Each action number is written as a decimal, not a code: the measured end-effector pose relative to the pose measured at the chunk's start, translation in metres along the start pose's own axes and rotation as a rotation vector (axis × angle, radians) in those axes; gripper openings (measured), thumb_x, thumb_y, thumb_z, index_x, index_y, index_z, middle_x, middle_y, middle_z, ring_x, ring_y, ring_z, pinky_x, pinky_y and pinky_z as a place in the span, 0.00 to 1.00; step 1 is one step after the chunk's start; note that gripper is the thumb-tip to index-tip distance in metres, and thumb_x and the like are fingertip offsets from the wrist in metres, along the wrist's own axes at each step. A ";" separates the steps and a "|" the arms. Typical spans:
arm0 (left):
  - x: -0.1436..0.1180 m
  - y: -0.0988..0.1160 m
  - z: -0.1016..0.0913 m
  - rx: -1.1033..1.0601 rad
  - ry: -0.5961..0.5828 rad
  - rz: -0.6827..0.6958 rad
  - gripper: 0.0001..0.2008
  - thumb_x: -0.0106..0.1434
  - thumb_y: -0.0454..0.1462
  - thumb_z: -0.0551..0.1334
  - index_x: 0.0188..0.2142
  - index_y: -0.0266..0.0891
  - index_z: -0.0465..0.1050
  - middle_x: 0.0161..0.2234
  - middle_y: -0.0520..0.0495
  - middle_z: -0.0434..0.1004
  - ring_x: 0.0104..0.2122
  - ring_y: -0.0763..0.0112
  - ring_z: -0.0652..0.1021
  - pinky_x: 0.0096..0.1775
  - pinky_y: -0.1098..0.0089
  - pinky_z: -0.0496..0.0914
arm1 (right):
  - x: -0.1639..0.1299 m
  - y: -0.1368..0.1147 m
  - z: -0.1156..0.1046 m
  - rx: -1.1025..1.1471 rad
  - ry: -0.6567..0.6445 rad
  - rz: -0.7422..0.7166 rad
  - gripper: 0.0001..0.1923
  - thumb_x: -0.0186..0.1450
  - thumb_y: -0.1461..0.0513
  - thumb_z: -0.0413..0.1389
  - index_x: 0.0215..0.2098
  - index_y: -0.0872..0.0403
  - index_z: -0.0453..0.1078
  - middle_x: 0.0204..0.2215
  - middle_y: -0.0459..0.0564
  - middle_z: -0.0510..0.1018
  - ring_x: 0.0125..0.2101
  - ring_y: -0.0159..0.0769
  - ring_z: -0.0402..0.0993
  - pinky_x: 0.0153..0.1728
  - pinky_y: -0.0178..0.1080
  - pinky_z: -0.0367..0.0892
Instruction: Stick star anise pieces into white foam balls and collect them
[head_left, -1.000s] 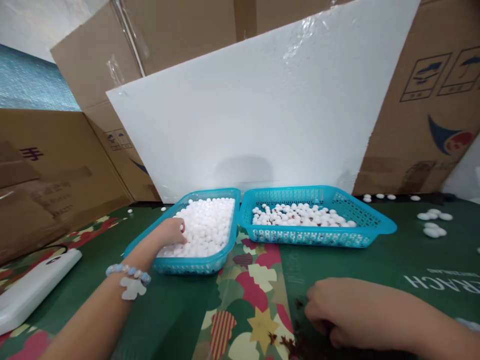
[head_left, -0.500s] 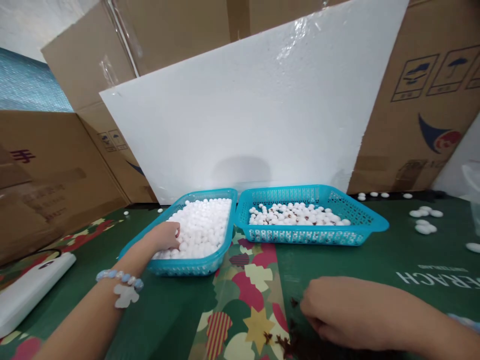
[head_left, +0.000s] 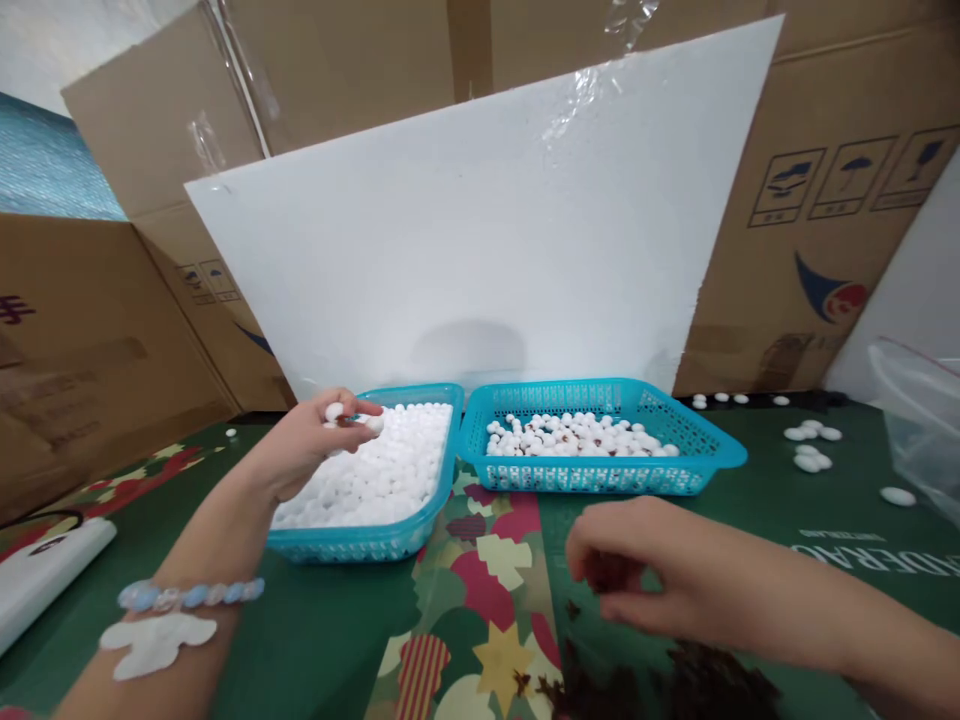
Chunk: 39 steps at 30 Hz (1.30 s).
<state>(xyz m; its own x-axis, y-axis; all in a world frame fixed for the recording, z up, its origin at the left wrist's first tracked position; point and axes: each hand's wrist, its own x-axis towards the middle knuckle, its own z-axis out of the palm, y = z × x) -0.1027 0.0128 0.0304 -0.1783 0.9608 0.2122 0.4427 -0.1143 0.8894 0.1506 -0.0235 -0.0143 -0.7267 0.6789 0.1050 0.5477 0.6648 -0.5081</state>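
My left hand (head_left: 296,450), with a beaded bracelet (head_left: 191,596) at the wrist, is raised over the left blue basket (head_left: 360,545). Its fingers are closed on small white balls (head_left: 334,411). Plain white balls (head_left: 409,460) fill that basket. To the right, my right hand (head_left: 675,570) is curled above the table with some dark brown scraps (head_left: 609,572) in its fingers. Below it lies a pile of dark brown scraps (head_left: 712,685). White balls with brown marks (head_left: 585,435) lie in the right blue basket (head_left: 600,478).
A white board (head_left: 480,230) leans against cardboard boxes (head_left: 825,200) behind the baskets. Several loose white balls (head_left: 812,458) lie at the right, near a clear plastic bag (head_left: 919,420). At the left edge is a white device (head_left: 56,575) with a black cord.
My left hand has lifted out of the left basket, with white balls now in its fingers. My right hand has risen slightly and turned, showing the brown scraps in it. The view has shifted.
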 end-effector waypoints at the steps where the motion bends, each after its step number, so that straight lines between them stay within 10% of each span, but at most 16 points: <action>1: -0.004 0.004 0.005 -0.049 -0.021 0.028 0.13 0.32 0.30 0.61 0.13 0.37 0.53 0.25 0.52 0.69 0.18 0.80 0.65 0.18 0.79 0.58 | -0.001 -0.001 -0.002 0.029 0.021 -0.019 0.08 0.47 0.73 0.46 0.22 0.57 0.62 0.21 0.44 0.67 0.21 0.25 0.61 0.19 0.27 0.55; 14: -0.042 0.019 0.073 -0.485 -0.360 0.167 0.15 0.34 0.28 0.61 0.12 0.38 0.52 0.18 0.54 0.67 0.14 0.80 0.64 0.12 0.80 0.54 | -0.011 -0.010 -0.017 0.384 0.291 -0.252 0.07 0.50 0.72 0.48 0.22 0.56 0.64 0.21 0.43 0.69 0.24 0.23 0.64 0.25 0.26 0.61; 26: -0.065 0.022 0.080 -0.233 -0.375 0.458 0.12 0.36 0.28 0.60 0.11 0.39 0.54 0.17 0.53 0.63 0.16 0.78 0.63 0.16 0.78 0.58 | -0.013 -0.015 -0.014 0.380 0.424 -0.359 0.07 0.51 0.73 0.48 0.23 0.58 0.64 0.20 0.43 0.67 0.24 0.24 0.62 0.24 0.27 0.59; 39: -0.077 0.032 0.084 -0.141 -0.425 0.432 0.11 0.39 0.26 0.55 0.12 0.38 0.52 0.19 0.55 0.69 0.10 0.86 0.57 0.11 0.82 0.50 | -0.006 -0.015 -0.001 0.989 0.360 -0.302 0.07 0.49 0.72 0.51 0.24 0.56 0.62 0.20 0.40 0.66 0.23 0.19 0.64 0.25 0.23 0.61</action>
<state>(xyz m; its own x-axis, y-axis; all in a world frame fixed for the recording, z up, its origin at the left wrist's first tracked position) -0.0005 -0.0434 0.0087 0.3692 0.8336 0.4108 0.2713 -0.5195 0.8103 0.1466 -0.0371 -0.0069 -0.5233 0.6883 0.5024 -0.3242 0.3843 -0.8644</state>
